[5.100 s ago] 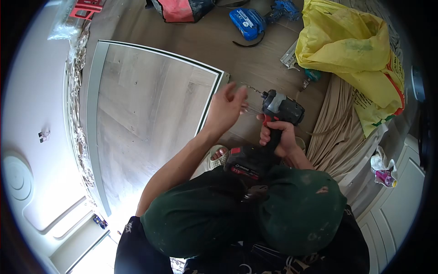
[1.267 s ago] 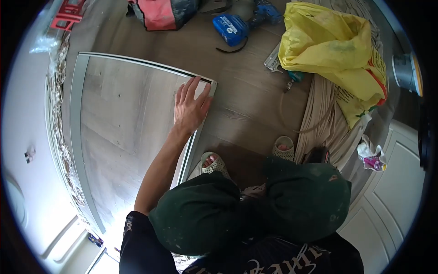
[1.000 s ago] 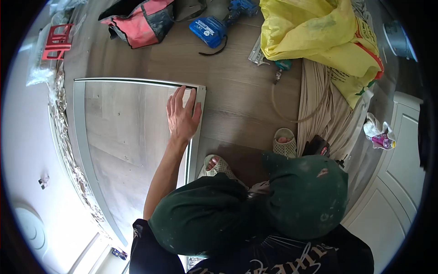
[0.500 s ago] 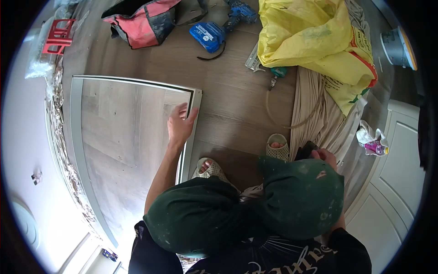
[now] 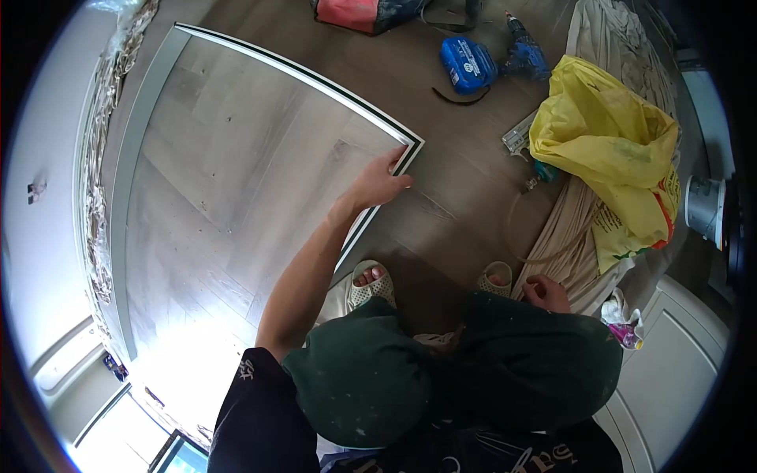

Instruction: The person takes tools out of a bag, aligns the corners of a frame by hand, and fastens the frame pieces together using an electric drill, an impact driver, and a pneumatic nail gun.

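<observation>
A large light-coloured frame with a dark strip along its edge lies on the wood floor to my left, its near corner tilted up a little. My left hand grips that frame close to the corner, thumb on the outer side and fingers on the inner side. Beside my right knee, my right hand is closed with curled fingers. What it holds, if anything, is hidden. Crumpled beige cloth lies just beyond that hand.
A blue cordless drill with its blue battery lies ahead, near a red and black bag. To the right are a yellow plastic bag, a teal tool with a hose, a bucket and a white panelled door.
My view has turned, and the frame's corner appears farther right and higher. My left hand stays on the frame. The dark object by my right hand no longer shows.
</observation>
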Tool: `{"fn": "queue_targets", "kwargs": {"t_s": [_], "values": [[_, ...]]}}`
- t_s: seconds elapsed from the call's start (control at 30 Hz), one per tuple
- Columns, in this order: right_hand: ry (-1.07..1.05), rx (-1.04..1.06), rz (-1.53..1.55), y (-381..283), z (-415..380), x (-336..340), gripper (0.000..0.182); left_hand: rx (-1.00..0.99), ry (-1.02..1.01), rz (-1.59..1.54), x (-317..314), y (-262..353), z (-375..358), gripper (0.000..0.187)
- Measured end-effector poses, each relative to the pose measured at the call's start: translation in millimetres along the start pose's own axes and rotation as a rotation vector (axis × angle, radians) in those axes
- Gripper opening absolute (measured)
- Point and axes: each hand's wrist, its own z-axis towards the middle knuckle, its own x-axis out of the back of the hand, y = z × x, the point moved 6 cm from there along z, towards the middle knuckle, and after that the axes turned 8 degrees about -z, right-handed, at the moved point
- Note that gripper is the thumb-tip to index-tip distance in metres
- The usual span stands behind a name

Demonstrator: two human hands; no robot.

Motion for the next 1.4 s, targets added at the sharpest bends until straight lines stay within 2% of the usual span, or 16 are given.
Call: {"fn": "queue_targets", "kwargs": {"t_s": [0.13, 0.3, 0.4, 0.57, 0.63, 0.73, 0.8, 0.9, 1.0, 1.03, 1.1, 1.13, 1.2, 1.3, 1.33, 1.4], "values": [[-0.037, -0.076, 0.061, 3.4, 9.8, 0.8, 0.031, 0.019, -0.038, 0.036, -0.6, 2.4, 0.6, 0.073], [-0.06, -0.078, 0.004, -25.9, 19.1, 4.3, 0.032, 0.003, -0.029, 0.067, -1.1, 6.1, -0.7, 0.075], [-0.041, 0.032, -0.028, -39.0, 25.8, 0.4, 0.028, -0.002, -0.035, 0.079, -0.9, 5.1, 0.4, 0.074], [-0.061, 0.042, -0.028, -48.0, 30.8, -4.2, 0.033, 0.019, -0.052, 0.123, 0.1, 4.9, -1.8, 0.073], [-0.058, 0.053, 0.053, -49.3, 32.0, -2.2, 0.03, 0.018, -0.059, 0.14, -6.8, 7.1, -3.2, 0.073], [-0.013, 0.064, 0.13, -35.7, 42.8, 0.8, 0.03, -0.004, 0.192, 0.276, -4.4, 26.5, -20.5, 0.075], [0.081, 0.078, 0.184, -21.3, 57.6, 9.2, 0.032, -0.024, 0.221, 0.338, -6.2, 43.8, -26.3, 0.076], [0.153, -0.117, 0.585, 2.9, 103.3, 30.8, 0.039, -0.074, 0.285, 0.452, -8.4, 63.5, -29.5, 0.077], [0.235, -0.179, 0.92, 27.2, 168.0, 49.4, 0.048, -0.193, 0.364, 0.879, -9.8, 79.9, -28.1, 0.078], [0.284, -0.221, 0.921, 26.8, 184.0, 58.5, 0.053, -0.194, 0.364, 0.89, -5.7, 80.9, -25.7, 0.078], [0.332, -0.259, 0.926, 27.4, 217.1, 72.7, 0.058, -0.331, 0.295, 0.966, 2.4, 85.7, -14.8, 0.077], [0.402, -0.226, 0.957, 33.5, 235.7, 76.2, 0.061, -0.4, 0.258, 1.003, 2.7, 86.9, -9.9, 0.076], [0.466, -0.192, 0.996, 44.7, 263.4, 74.3, 0.064, -0.396, 0.217, 1.019, 3.9, 80.4, 0.8, 0.074], [0.515, 0.041, 1.23, 58.3, 298.0, 68.0, 0.066, -0.394, 0.13, 1.043, 1.4, 67.8, 8.8, 0.07], [0.517, 0.038, 1.241, 101.0, 327.2, 45.1, 0.066, -0.398, 0.168, 1.028, -0.1, 65.1, 9.4, 0.066], [0.595, 0.4, 1.035, 172.8, 404.3, 34.5, 0.061, -0.415, 0.239, 0.992, -2.5, 63.7, 12.5, 0.058]]}}
